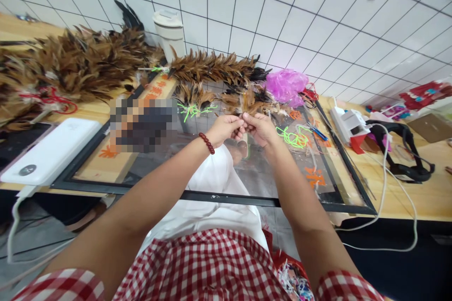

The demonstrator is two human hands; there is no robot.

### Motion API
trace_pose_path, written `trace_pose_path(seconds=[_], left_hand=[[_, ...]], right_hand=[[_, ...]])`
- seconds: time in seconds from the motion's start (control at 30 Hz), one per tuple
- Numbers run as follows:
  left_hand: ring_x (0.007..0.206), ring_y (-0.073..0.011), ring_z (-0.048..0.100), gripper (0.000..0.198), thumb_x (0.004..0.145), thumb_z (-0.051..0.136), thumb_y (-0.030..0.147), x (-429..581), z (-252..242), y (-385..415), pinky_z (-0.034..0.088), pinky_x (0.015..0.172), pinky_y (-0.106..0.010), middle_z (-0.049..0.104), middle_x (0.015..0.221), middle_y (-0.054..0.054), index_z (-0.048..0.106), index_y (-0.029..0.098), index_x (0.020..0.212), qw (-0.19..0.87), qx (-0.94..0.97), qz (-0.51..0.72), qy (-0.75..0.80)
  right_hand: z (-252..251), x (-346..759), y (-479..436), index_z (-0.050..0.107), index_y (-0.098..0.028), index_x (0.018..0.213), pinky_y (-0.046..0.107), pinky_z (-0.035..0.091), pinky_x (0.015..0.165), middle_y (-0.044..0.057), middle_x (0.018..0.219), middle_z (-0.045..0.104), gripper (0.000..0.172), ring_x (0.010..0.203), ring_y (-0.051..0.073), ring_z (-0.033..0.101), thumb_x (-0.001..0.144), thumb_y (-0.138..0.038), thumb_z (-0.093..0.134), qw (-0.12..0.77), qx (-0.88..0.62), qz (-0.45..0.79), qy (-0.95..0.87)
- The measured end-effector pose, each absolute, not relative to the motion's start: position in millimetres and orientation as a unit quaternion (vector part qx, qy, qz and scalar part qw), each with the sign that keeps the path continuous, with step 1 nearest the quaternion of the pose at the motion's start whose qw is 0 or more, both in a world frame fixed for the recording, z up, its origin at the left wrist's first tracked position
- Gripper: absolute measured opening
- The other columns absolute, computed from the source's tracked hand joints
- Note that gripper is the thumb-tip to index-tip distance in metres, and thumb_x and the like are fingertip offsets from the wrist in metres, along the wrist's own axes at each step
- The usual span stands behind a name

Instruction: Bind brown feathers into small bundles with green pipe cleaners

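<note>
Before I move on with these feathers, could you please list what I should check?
1. Left hand and right hand both pinching the feather bunch: ok.
2. Quill ends aligned: cannot tell, fingers hide them.
3. Green cord lying beside the right hand: ok.
4. Blue scissors on the glass panel, right of the cord: ok.
5. White cable away from the hands: ok.

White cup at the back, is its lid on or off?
On. The lid sits flat atop the upright white cup, covering its mouth.

both arms outstretched, left hand (226, 129), right hand (260, 128) pinching together
</note>
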State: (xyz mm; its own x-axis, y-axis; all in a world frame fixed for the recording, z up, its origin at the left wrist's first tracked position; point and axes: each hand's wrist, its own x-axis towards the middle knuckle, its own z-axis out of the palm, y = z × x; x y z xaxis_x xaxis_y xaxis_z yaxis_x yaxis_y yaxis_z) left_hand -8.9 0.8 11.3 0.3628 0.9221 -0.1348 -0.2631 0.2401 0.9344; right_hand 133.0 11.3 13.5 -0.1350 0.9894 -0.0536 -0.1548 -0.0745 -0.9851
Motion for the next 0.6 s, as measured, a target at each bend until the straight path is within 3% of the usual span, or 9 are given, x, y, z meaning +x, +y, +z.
trace_pose_path(seconds=[0.13,0.23,0.3,0.4,0.5,0.6], left_hand=[[0.049,-0.0068,0.057,0.016,0.084,0.061,0.022,-12,13,5,0.046,0.048,-0.018,0.063,0.064,-0.002,0.060,0.011,0.073,0.676,0.396,0.492,0.380],[0.050,-0.0064,0.057,0.016,0.085,0.059,0.024,-14,13,9,0.046,0.050,-0.018,0.062,0.065,-0.001,0.057,0.012,0.074,0.653,0.358,0.534,0.399],[0.046,-0.0052,0.053,0.016,0.086,0.058,0.024,-14,12,11,0.042,0.046,-0.017,0.057,0.060,0.002,0.056,0.013,0.074,0.641,0.343,0.553,0.407],[0.043,-0.0042,0.048,0.017,0.087,0.054,0.021,-15,11,13,0.037,0.043,-0.016,0.053,0.057,0.003,0.055,0.013,0.073,0.632,0.328,0.570,0.410],[0.043,-0.0043,0.048,0.016,0.087,0.054,0.021,-15,11,14,0.037,0.042,-0.016,0.052,0.056,0.004,0.055,0.013,0.072,0.632,0.318,0.569,0.419],[0.044,-0.0045,0.049,0.016,0.084,0.058,0.023,-15,11,13,0.037,0.043,-0.016,0.052,0.056,0.004,0.055,0.014,0.072,0.630,0.310,0.571,0.426]], right_hand=[[11,146,17,0.067,-0.019,0.078,0.026,0.044,0.060,-0.001,0.066,0.062,0.024,0.058,0.011,0.053,0.069,-0.041,0.070,0.482,-0.512,0.404,-0.586],[10,159,20,0.071,-0.019,0.079,0.031,0.046,0.073,0.002,0.076,0.066,0.010,0.072,0.015,0.058,0.070,-0.022,0.066,0.384,-0.572,0.202,-0.697],[9,162,20,0.073,-0.020,0.082,0.032,0.046,0.078,0.003,0.081,0.066,0.015,0.077,0.017,0.059,0.072,-0.017,0.062,0.323,-0.564,0.131,-0.748],[5,160,17,0.073,-0.021,0.090,0.032,0.046,0.080,0.005,0.088,0.065,0.021,0.085,0.018,0.060,0.077,-0.017,0.057,0.267,-0.539,0.097,-0.793],[1,152,16,0.073,-0.021,0.083,0.033,0.045,0.079,0.006,0.088,0.063,0.018,0.088,0.020,0.058,0.077,-0.016,0.057,0.243,-0.540,0.082,-0.802],[2,148,18,0.068,-0.018,0.074,0.030,0.045,0.072,0.004,0.078,0.061,0.010,0.075,0.016,0.056,0.075,-0.017,0.059,0.343,-0.551,0.159,-0.744]])
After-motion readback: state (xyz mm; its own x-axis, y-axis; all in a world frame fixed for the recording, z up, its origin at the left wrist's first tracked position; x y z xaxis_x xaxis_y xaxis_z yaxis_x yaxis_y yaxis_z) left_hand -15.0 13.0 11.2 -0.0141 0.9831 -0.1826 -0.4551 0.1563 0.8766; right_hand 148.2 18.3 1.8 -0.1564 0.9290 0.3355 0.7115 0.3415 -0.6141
